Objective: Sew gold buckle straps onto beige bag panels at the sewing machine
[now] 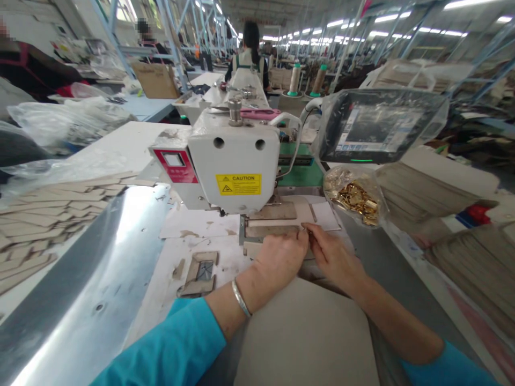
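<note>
My left hand (284, 256) lies over the near edge of the sewing machine's clamp frame (242, 230), fingers curled down. Beside it, my right hand (332, 254) pinches with thumb and forefinger at the right end of the clamp area. The fingertips of both hands nearly meet, and whatever they grip is too small or hidden. Below my wrists a large beige panel (308, 338) reaches toward me, its far end under my hands. A beige strip (276, 212) lies in the clamp area. The white machine head (235, 161), with a yellow caution label, stands just beyond.
A plastic bag of gold metal pieces (356, 198) sits at right, below a plastic-wrapped screen (374, 126). Stacked beige pieces (52, 220) lie at left, more panels (475, 268) at right. A cardboard template (203, 273) rests left of my hands. Other people work farther back.
</note>
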Motion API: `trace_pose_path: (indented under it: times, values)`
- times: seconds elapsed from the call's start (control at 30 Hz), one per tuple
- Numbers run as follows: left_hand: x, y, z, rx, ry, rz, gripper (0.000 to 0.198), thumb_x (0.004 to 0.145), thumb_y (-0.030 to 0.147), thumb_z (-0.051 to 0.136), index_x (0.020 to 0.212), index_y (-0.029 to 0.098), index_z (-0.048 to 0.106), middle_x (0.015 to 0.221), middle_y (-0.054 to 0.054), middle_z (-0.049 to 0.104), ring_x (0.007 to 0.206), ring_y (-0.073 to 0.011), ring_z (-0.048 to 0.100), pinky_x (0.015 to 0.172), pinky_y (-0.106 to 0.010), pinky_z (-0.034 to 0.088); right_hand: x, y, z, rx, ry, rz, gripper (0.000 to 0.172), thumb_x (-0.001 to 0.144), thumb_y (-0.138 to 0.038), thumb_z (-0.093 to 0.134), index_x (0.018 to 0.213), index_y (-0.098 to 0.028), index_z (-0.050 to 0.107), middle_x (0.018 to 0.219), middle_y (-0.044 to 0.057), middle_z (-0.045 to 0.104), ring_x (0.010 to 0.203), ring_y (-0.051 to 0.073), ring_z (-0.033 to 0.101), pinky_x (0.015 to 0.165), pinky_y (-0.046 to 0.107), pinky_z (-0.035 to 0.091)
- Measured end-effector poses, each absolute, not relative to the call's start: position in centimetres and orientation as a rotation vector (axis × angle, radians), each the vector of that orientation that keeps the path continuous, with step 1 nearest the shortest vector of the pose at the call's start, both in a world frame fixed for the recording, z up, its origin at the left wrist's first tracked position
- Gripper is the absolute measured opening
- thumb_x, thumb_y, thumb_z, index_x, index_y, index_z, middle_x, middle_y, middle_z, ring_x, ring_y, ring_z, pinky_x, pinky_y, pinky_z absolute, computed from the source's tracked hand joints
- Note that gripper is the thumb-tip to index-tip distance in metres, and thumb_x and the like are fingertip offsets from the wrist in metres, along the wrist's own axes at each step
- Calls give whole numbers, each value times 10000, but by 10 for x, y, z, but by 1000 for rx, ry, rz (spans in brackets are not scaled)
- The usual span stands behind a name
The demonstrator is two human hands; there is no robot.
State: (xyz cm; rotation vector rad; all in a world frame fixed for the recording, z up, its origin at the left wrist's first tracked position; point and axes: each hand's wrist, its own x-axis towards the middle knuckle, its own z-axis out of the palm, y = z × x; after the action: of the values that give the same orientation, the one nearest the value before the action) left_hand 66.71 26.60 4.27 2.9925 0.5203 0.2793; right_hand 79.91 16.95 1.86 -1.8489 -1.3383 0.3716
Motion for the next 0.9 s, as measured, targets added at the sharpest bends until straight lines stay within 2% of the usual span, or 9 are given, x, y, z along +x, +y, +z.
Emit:
trace_pose_path:
  times: [0.07,0.13,0.2,0.27,0.33,0.43,0.63,0.9]
  values:
    - [672,267,40,2949,578,255,192,958,109,410,1063,124,570,887,-87,691,774,-227,699,628,-321,544,797,170,20,-1864,-1390,381,274,817,-176,503,1053,-261,613,918,75,689,875,261,632,799,366,452]
    - [673,271,35,2963,548,334,229,980,142,387,1103,117,578,984,-106,695,893,-229,683,797,-364,544,805,173,18,-1925,-1395,429,187,837,-225,481,969,-248,611,865,69,689,824,251,635,761,362,454]
    - [671,276,26,3012,443,467,321,998,192,373,1264,102,529,1221,-135,643,1131,-247,602,1037,-432,435,820,180,15,-1985,-1367,509,162,858,-323,478,895,-232,607,764,47,671,714,223,623,693,344,453]
    - [666,282,15,3031,385,513,453,1008,289,387,1419,100,409,1446,-136,498,1335,-268,447,1170,-476,273,837,189,12,-2007,-1343,591,228,853,-422,497,827,-222,602,639,16,626,600,187,585,612,313,435]
    - [661,287,5,3013,435,446,565,1005,416,389,1478,109,345,1544,-116,382,1422,-285,336,1195,-483,224,850,200,12,-2005,-1330,670,267,829,-467,525,788,-216,606,544,-13,573,529,158,543,553,283,406]
    - [657,291,-1,2994,525,311,642,999,510,357,1490,97,339,1566,-115,342,1451,-290,293,1195,-463,239,862,216,17,-1980,-1307,814,267,780,-472,579,775,-210,629,477,-39,523,475,129,484,498,253,354]
    - [649,290,3,3002,606,205,691,989,542,371,1497,76,328,1570,-127,325,1461,-280,282,1201,-458,247,871,243,25,-2007,-1358,1022,301,708,-485,652,739,-186,642,447,-46,507,428,96,408,457,232,292]
    - [636,301,1,3003,590,233,665,1003,535,333,1482,74,357,1570,-134,314,1467,-273,271,1202,-486,236,861,253,7,-2062,-1348,858,250,720,-446,633,688,-199,618,458,-39,511,424,99,420,438,227,294]
